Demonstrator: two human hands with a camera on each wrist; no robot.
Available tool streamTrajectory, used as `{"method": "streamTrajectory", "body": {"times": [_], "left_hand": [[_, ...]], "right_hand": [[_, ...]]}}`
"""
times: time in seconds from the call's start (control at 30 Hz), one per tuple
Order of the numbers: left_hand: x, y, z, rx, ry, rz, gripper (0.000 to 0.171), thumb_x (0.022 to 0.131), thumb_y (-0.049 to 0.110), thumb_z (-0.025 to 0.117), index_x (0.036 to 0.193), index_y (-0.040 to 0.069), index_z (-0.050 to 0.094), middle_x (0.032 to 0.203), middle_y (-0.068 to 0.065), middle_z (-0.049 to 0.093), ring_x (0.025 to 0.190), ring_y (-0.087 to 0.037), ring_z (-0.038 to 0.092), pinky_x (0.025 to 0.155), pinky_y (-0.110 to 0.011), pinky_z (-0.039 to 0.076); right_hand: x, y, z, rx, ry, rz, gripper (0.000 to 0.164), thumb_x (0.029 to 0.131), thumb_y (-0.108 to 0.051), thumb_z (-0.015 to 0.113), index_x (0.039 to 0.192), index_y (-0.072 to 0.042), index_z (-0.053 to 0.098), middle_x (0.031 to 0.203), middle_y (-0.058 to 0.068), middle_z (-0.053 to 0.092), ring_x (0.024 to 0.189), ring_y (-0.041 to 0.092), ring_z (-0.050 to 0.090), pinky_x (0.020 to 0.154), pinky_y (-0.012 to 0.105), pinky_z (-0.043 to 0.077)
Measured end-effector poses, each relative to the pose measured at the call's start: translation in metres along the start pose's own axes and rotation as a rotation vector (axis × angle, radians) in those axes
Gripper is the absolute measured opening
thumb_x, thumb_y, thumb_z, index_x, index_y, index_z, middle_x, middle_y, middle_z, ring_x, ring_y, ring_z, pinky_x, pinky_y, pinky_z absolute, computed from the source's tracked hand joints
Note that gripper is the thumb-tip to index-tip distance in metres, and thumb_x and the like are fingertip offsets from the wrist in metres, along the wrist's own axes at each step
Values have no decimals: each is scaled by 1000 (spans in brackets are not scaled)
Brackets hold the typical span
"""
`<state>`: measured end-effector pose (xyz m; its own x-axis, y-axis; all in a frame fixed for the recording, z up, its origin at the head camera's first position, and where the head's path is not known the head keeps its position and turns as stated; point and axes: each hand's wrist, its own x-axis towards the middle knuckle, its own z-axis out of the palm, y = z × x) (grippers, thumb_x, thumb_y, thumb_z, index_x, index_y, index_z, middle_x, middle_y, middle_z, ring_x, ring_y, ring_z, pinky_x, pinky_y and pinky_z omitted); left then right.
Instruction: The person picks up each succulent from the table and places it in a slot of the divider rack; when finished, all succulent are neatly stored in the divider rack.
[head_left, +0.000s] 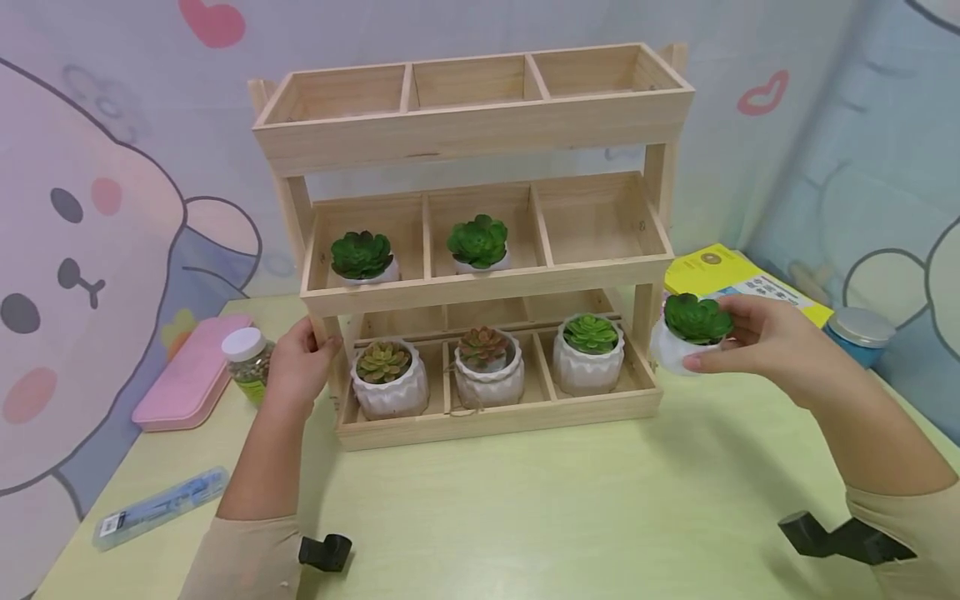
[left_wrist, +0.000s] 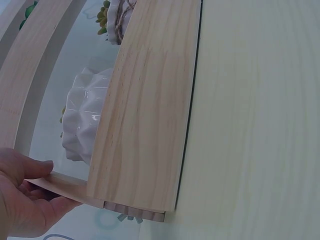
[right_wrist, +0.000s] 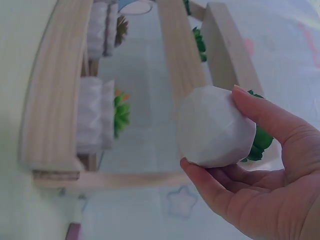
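Note:
A three-tier wooden shelf (head_left: 480,292) stands on the table, each tier split into three compartments. My left hand (head_left: 302,364) grips its left upright post near the bottom tier; the left wrist view shows thumb and fingers (left_wrist: 37,170) around that wood. Right of the shelf, my right hand (head_left: 757,337) pinches a white faceted pot with a green succulent (head_left: 688,329), raised off the table beside the middle tier. Two similar potted succulents (head_left: 480,242) sit in that tier's left and middle compartments. The bottom tier bears three wavy white pots (head_left: 588,358) with succulents.
A pink case (head_left: 191,375), a white-lidded jar (head_left: 249,354) and a clear pen box (head_left: 161,507) lie on the left. Behind my right hand are a yellow book (head_left: 720,267) and a blue jar with a metal lid (head_left: 858,333). A patterned curtain hangs behind.

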<state>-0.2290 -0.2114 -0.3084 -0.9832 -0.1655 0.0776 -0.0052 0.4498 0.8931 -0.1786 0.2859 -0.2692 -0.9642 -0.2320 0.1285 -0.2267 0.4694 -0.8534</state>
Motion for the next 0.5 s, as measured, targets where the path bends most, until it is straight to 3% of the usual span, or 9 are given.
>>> {"method": "streamTrajectory", "body": {"times": [0.2,0.5], "left_hand": [[0,1,3,-8,-8,-8,44,97,7,47,140,0,38,138,-25,41,125,-42,40,99,-56,35],[1,1,1,7,-4,-17,47,97,6,46,142,0,34,140,-25,40,125,-42,39,99,-56,34]], "right_hand": [[16,-37,3,68,1,-26,39,77,-2,75,110,-1,55,92,-1,66,78,17,64,64,27,54],[55,-85,7,63,43,-39,45,76,-8,78,112,6,54,93,1,67,84,17,62,76,23,52]]}}
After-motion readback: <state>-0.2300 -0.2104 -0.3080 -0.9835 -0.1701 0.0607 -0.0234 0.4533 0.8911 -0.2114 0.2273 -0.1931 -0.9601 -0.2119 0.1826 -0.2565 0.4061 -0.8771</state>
